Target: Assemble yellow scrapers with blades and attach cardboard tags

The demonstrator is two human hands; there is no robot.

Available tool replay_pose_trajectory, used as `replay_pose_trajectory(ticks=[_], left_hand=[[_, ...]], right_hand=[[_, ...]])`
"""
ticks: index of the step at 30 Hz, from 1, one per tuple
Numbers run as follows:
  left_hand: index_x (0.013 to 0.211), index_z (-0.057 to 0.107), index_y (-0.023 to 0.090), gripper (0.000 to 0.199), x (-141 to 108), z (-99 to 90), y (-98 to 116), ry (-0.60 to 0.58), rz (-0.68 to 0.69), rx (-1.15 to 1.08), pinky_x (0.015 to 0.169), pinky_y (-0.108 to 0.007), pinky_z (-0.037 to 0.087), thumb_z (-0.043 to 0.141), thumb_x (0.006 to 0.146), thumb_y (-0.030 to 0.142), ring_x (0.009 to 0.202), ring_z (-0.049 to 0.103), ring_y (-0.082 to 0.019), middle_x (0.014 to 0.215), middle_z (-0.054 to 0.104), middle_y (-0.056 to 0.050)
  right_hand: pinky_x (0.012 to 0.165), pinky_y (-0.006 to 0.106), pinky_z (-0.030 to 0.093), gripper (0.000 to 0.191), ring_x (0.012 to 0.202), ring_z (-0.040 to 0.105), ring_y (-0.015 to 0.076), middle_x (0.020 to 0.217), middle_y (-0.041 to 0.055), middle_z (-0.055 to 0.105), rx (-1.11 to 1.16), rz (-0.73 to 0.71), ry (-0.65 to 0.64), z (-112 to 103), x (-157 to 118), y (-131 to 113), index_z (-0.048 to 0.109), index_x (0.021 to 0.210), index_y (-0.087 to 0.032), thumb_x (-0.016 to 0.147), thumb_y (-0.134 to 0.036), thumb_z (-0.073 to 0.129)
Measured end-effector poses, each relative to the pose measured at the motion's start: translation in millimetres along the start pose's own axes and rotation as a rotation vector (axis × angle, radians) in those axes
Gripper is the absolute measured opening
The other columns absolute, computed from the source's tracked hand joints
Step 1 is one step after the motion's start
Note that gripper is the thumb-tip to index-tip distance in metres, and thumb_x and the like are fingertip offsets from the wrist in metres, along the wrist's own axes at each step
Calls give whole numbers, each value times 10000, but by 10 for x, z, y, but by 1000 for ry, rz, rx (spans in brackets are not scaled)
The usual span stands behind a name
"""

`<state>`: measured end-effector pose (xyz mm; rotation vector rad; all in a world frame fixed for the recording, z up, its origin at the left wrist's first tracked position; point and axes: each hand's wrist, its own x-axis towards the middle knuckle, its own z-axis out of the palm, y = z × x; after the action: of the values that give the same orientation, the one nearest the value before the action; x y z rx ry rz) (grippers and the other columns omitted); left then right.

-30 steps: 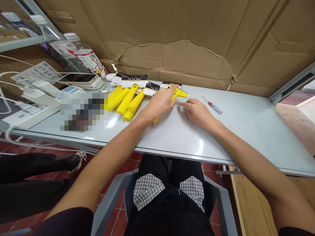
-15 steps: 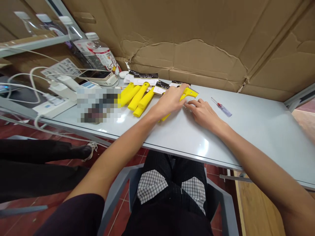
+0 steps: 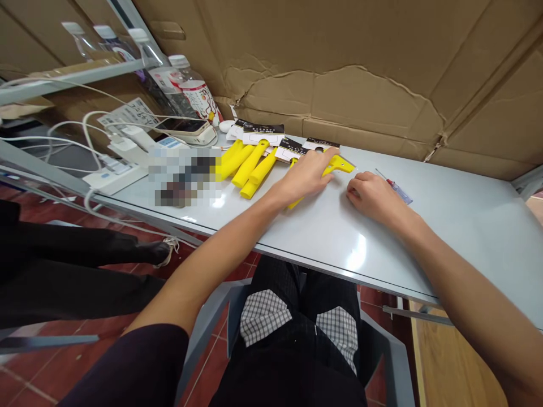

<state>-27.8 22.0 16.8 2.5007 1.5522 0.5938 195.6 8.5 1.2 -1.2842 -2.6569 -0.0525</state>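
Observation:
My left hand is wrapped over a yellow scraper lying on the light table; the scraper's head sticks out to the right of the fingers. Curled fingers on my right hand rest on the tabletop, apart from the scraper; whether anything is in them is hidden. Just behind and to the right of that hand lies a screwdriver with a clear handle and thin shaft. Left of my left hand, several yellow handles with black-and-white cards lie in a row.
A phone, white power strip and cables are at the left, near bottles. Cardboard stands along the back edge. A person's dark-trousered legs are at the lower left.
My right hand has moved right, away from the scraper and towards the screwdriver, and its fingers have curled in. My left hand stays on the scraper. The view has shifted slightly.

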Motion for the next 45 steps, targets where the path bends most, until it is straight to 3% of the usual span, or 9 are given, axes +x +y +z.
replay_pose_trajectory(ticks=[5,9,23,28,30,33,37,41,45], left_hand=[[1588,520,202,627,-21,1,41,-19,-5,-25,1027,-472,522,614,969,230,1207,662,-350,1212,727,-151],[1571,553,244,609,-31,-12,73,-45,10,-28,1013,-484,525,608,966,209,1187,676,-354,1180,729,-135],[1472,684,245,505,-24,-15,82,-35,81,-27,1023,-466,523,604,974,235,1102,708,-316,1210,784,-116],[1506,620,234,497,-36,-6,107,-24,74,-84,997,-485,544,553,1014,258,966,730,-289,1013,785,-96],[1509,578,242,479,-46,-6,138,-57,17,-225,942,-470,577,526,1033,263,849,738,-254,957,777,-87],[1509,478,268,446,-45,-10,192,-185,-116,-644,802,-411,624,483,1063,278,715,741,-193,1087,792,-109],[1453,456,247,392,-3,20,240,-362,-243,-1080,780,-407,652,506,1065,269,783,785,-210,1202,799,-161],[1410,501,215,343,39,145,246,-442,-302,-1263,828,-393,665,524,1075,283,844,802,-217,1192,812,-170],[1426,510,210,352,47,247,262,-452,-301,-1359,836,-397,676,528,1082,286,831,804,-215,1177,815,-165]], right_hand=[[698,385,452,55,773,626,252,860,92,703,106,115,140,-103,-106,317,692,841,-199,826,-186,640],[652,374,433,57,694,581,228,787,65,679,131,154,235,-161,-128,490,639,781,-231,775,-175,633],[721,381,466,192,795,617,243,925,115,687,198,158,195,-66,-130,499,769,892,-153,798,-168,602],[749,387,490,161,803,651,246,877,88,729,258,169,204,-58,-120,513,758,846,-174,778,-162,612],[746,384,500,149,794,666,244,854,75,742,276,176,217,-68,-119,500,750,829,-181,774,-156,614],[756,383,517,146,786,688,240,848,66,763,306,172,263,-90,-118,470,749,824,-185,767,-147,621],[763,372,547,116,751,697,216,835,44,780,476,205,342,-130,-104,421,750,808,-204,778,-168,643],[795,379,582,88,882,732,232,957,70,798,761,278,400,-155,-82,398,750,877,-208,847,-250,679],[763,392,586,110,874,715,230,1002,83,792,949,342,295,-153,-86,402,750,927,-217,872,-308,724]])
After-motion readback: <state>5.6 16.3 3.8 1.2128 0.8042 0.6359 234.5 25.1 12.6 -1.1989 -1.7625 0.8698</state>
